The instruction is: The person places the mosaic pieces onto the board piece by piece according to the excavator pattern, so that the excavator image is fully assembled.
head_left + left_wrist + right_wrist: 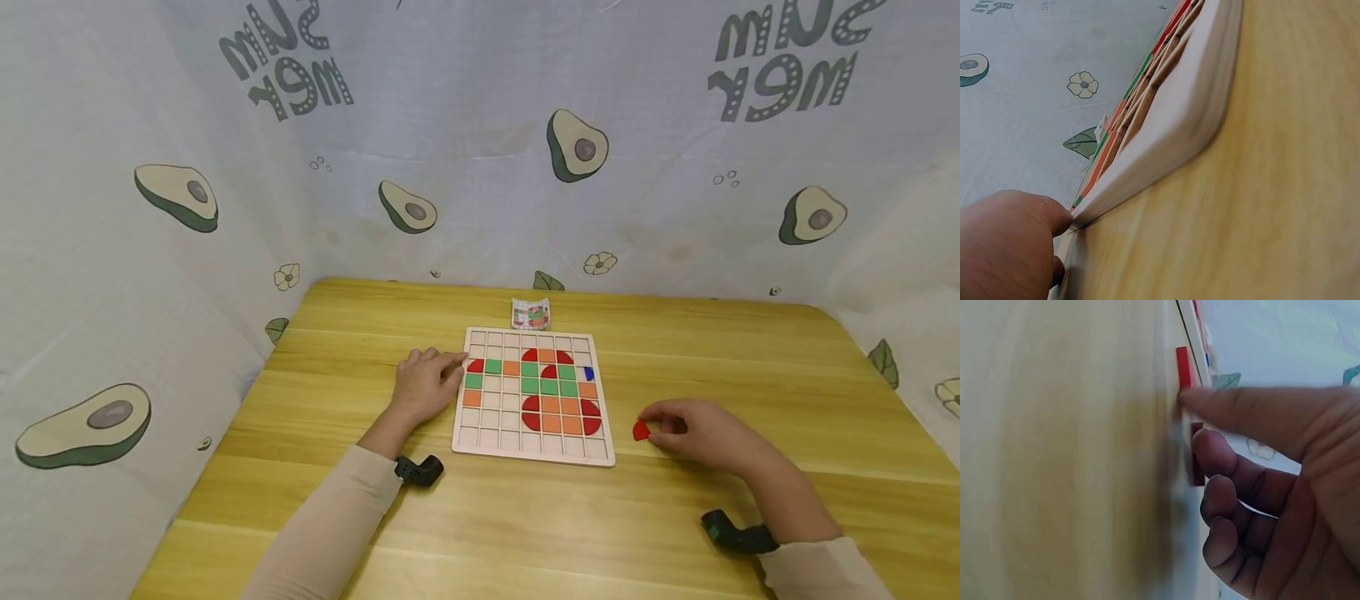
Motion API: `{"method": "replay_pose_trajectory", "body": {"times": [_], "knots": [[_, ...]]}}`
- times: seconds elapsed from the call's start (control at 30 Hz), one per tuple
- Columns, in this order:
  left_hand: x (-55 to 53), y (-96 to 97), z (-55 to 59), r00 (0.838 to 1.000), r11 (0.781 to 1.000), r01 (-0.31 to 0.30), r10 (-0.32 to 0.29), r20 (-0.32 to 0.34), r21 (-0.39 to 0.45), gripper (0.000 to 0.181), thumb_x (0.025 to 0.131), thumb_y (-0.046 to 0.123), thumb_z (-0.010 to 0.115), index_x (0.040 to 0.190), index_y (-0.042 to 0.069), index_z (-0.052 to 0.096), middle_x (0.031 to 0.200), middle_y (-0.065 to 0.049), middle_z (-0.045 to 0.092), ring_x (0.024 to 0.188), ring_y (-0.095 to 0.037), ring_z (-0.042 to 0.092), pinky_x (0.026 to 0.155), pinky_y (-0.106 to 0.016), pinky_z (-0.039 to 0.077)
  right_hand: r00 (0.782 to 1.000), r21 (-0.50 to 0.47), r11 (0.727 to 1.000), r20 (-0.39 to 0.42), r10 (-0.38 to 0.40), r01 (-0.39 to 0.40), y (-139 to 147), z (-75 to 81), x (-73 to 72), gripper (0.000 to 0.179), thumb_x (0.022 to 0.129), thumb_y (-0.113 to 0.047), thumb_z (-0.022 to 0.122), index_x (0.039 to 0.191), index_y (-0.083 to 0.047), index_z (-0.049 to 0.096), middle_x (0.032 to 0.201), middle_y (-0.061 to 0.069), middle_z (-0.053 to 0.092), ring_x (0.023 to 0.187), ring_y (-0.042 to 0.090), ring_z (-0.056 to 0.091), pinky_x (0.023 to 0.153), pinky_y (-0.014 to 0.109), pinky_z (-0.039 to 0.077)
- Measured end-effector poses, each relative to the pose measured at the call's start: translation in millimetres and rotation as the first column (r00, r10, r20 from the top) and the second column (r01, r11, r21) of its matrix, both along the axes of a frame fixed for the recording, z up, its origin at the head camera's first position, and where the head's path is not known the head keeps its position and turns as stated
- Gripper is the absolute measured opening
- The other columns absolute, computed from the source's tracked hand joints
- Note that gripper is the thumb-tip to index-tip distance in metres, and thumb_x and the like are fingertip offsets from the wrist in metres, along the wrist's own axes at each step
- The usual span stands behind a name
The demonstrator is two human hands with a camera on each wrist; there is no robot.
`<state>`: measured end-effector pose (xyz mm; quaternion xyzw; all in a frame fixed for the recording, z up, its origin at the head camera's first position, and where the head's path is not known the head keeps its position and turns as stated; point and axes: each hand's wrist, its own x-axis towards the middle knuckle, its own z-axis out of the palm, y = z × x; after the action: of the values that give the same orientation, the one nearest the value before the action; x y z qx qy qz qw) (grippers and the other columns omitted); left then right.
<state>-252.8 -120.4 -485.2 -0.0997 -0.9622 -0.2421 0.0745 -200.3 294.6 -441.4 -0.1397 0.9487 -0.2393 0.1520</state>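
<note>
A pale square grid board (495,446) lies on the table, set with red rounded tiles, green squares (492,367) and orange squares (472,397). Beside its left edge rests my left hand (426,387), fingertips at the rim. The left wrist view shows the thumb (1054,215) against the board's side. To the right of the board, my right hand (693,429) pinches a small red rounded tile (641,430) between thumb and forefinger, low over the table. In the right wrist view, red (1184,365) shows past the fingertips, while the other fingers curl loosely.
A small card (530,314) with a coloured grid pattern stands behind the board. One blue rounded tile (588,374) sits at the board's right side. The wooden table (525,525) ends at the back against a white curtain (480,167) printed with avocados.
</note>
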Motion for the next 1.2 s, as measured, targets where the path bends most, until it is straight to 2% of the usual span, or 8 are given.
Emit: {"method": "replay_pose_trajectory", "body": {"times": [0.17, 0.37, 0.53, 0.67, 0.87, 1.03, 1.2], "knots": [[0.0, 0.0, -0.9, 1.000, 1.000, -0.004, 0.004, 0.001, 0.007, 0.033, 0.102, 0.036, 0.059, 0.133, 0.029, 0.070, 0.095, 0.002, 0.066, 0.082, -0.017, 0.044, 0.076, -0.034, 0.031, 1.000, -0.022, 1.000, 0.005, -0.017, 0.018, -7, -2.5, 0.2, 0.042, 0.087, -0.041, 0.080, 0.114, -0.011, 0.066, 0.082, -0.001, 0.054, 0.070, 0.011, 0.048, 0.060, 0.025, 0.038], [0.0, -0.4, -1.4, 1.000, 1.000, 0.000, 0.000, -0.010, 0.004, 0.033, 0.102, 0.036, 0.058, 0.133, 0.029, 0.070, 0.090, 0.002, 0.063, 0.080, -0.017, 0.042, 0.074, -0.034, 0.029, 1.000, -0.029, 1.000, -0.006, -0.009, 0.009, -10, -3.9, -0.2, 0.035, 0.088, -0.033, 0.079, 0.114, -0.012, 0.067, 0.083, -0.001, 0.054, 0.072, 0.012, 0.048, 0.062, 0.025, 0.039], [-0.1, -0.6, -1.4, 1.000, 1.000, 0.005, -0.005, -0.015, 0.008, 0.033, 0.102, 0.035, 0.059, 0.133, 0.029, 0.070, 0.089, 0.002, 0.063, 0.080, -0.017, 0.042, 0.074, -0.034, 0.029, 1.000, -0.022, 1.000, -0.006, -0.021, 0.020, -11, -3.9, 0.2, 0.037, 0.086, -0.037, 0.081, 0.109, -0.012, 0.066, 0.083, -0.001, 0.054, 0.072, 0.013, 0.048, 0.061, 0.026, 0.038], [-0.5, -0.6, -1.5, 1.000, 1.000, 0.006, -0.006, -0.013, 0.010, 0.033, 0.102, 0.035, 0.059, 0.133, 0.028, 0.070, 0.089, 0.002, 0.063, 0.080, -0.017, 0.042, 0.074, -0.034, 0.029, 1.000, -0.017, 0.999, -0.002, -0.030, 0.030, -13, -3.7, 0.0, 0.026, 0.089, -0.032, 0.079, 0.101, -0.013, 0.066, 0.081, -0.001, 0.054, 0.070, 0.012, 0.048, 0.060, 0.026, 0.039], [-0.8, -0.7, -1.4, 1.000, 1.000, 0.007, -0.007, -0.012, 0.005, 0.033, 0.102, 0.035, 0.059, 0.133, 0.029, 0.070, 0.089, 0.002, 0.063, 0.081, -0.018, 0.043, 0.074, -0.034, 0.030, 1.000, -0.015, 1.000, -0.022, -0.013, 0.013, -15, -1.0, 0.3, 0.019, 0.090, -0.026, 0.076, 0.100, -0.012, 0.068, 0.080, -0.002, 0.055, 0.068, 0.011, 0.048, 0.059, 0.025, 0.039], [-0.9, -1.2, -1.2, 1.000, 1.000, 0.008, -0.008, -0.008, 0.004, 0.034, 0.102, 0.035, 0.058, 0.133, 0.029, 0.070, 0.089, 0.002, 0.063, 0.081, -0.018, 0.043, 0.074, -0.034, 0.030, 0.998, 0.001, 1.000, -0.055, -0.007, 0.007, -26, 3.8, 0.8, 0.020, 0.090, -0.027, 0.076, 0.101, -0.012, 0.069, 0.077, -0.004, 0.055, 0.067, 0.010, 0.049, 0.059, 0.025, 0.039], [-0.3, -1.1, -0.6, 1.000, 1.000, 0.011, -0.011, -0.005, 0.004, 0.034, 0.103, 0.035, 0.058, 0.134, 0.029, 0.069, 0.091, 0.001, 0.064, 0.081, -0.017, 0.043, 0.074, -0.034, 0.029, 0.999, 0.001, 1.000, -0.049, 0.006, -0.006, -47, 12.0, 0.3, 0.022, 0.089, -0.027, 0.078, 0.103, -0.013, 0.070, 0.075, -0.003, 0.054, 0.067, 0.012, 0.048, 0.058, 0.025, 0.037]]}}
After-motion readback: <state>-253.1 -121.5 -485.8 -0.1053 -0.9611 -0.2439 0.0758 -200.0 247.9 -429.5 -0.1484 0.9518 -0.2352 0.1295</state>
